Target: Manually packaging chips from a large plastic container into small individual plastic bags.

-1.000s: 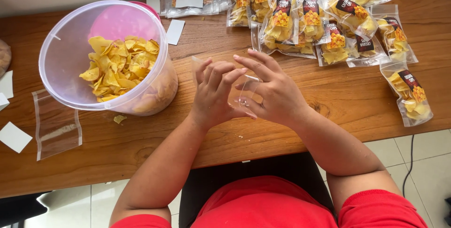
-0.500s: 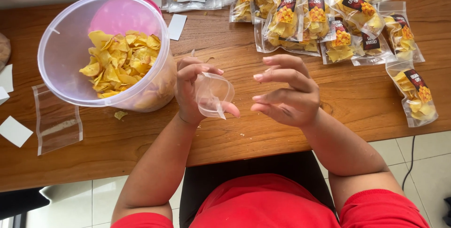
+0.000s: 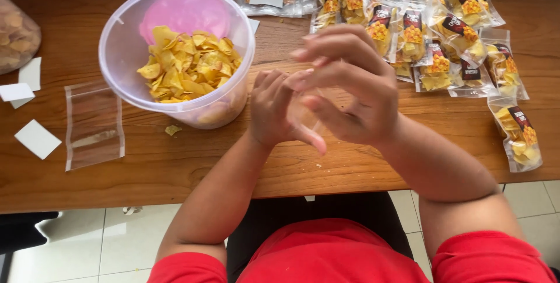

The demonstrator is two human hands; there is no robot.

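My left hand [image 3: 274, 111] and my right hand [image 3: 350, 82] meet above the front of the wooden table [image 3: 350, 166]. Between them is a small clear plastic pouch [image 3: 308, 118], mostly hidden by the fingers. The left hand grips it from the left, and the right hand's fingers curl over its top and right side. Just left of the hands stands a large clear plastic tub [image 3: 119, 50] holding yellow chips [image 3: 186, 67].
Several filled chip pouches [image 3: 431, 44] with dark labels lie at the back right, and one more [image 3: 519, 137] sits nearer the right edge. An empty clear pouch [image 3: 93, 125] and white cards [image 3: 36, 138] lie left. One loose chip [image 3: 172, 129] lies by the tub.
The hands have come back together around the clear pouch, which the left hand held up alone half a second ago. The right hand has risen over the left.
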